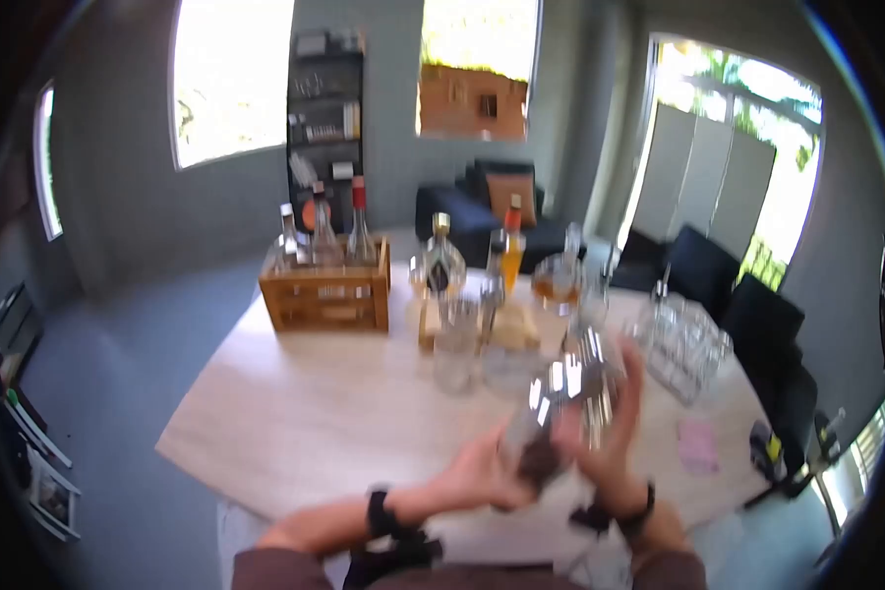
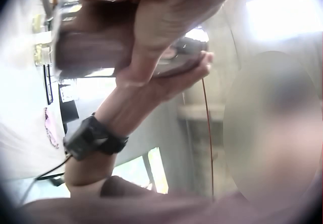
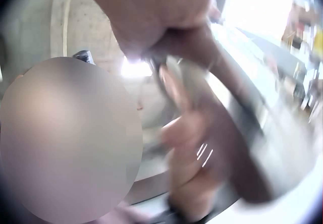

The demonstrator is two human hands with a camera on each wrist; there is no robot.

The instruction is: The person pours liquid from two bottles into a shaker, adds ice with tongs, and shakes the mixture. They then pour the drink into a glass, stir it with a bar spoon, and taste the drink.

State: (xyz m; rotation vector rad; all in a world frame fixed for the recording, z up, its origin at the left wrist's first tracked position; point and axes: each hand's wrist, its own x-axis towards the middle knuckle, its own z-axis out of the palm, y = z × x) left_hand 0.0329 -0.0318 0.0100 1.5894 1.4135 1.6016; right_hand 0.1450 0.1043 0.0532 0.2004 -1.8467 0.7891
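Head camera looks down the table; both wrist cameras closely share the hands.

From my seat at this end, I see a silver, mirror-bright metal vessel (image 1: 564, 382) with a smooth, roughly cylindrical body. It is held between the left hand (image 1: 477, 476) and the right hand (image 1: 608, 438), raised over the near part of the pale wood table (image 1: 265, 413). On my head view it leans well off upright, its upper end slanting away and to the right. Hard white highlights streak its far portion, while dark brownish reflections cover the nearer part. Both wrist views show me more of those brownish reflections along its curved wall. Blur softens its outline, so I can't tell whether it is capped or what it contains.
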